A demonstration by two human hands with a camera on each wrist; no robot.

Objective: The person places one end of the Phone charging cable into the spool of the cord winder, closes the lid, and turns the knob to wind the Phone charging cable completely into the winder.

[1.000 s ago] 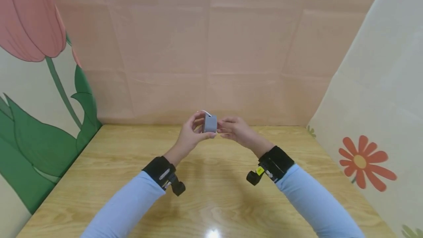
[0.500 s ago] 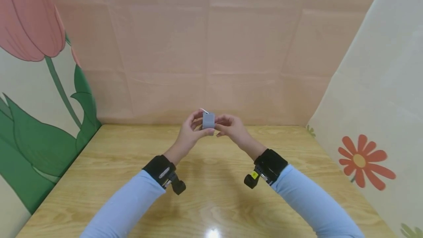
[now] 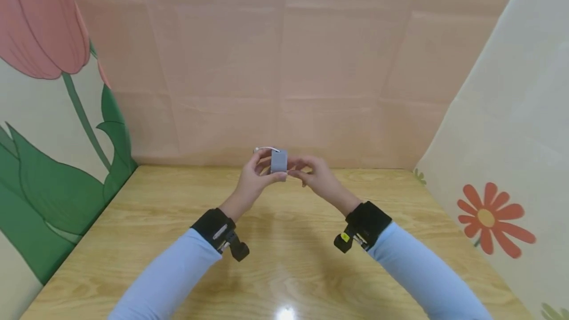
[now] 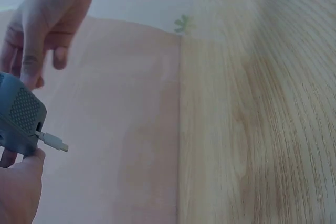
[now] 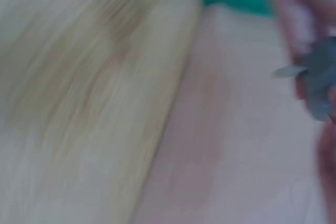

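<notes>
Grey box turned slightly, pinched between left hand, right hand

The right wrist view is smeared with blur: the grey box there is a shapeless patch cut by the right edge. In the left wrist view, the left hand is cropped at the corner. The box's far side stays hidden behind fingers.

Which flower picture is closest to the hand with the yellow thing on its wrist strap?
The orange daisy on the side wall, beside the right hand; the pink tulip is across the table.
</notes>
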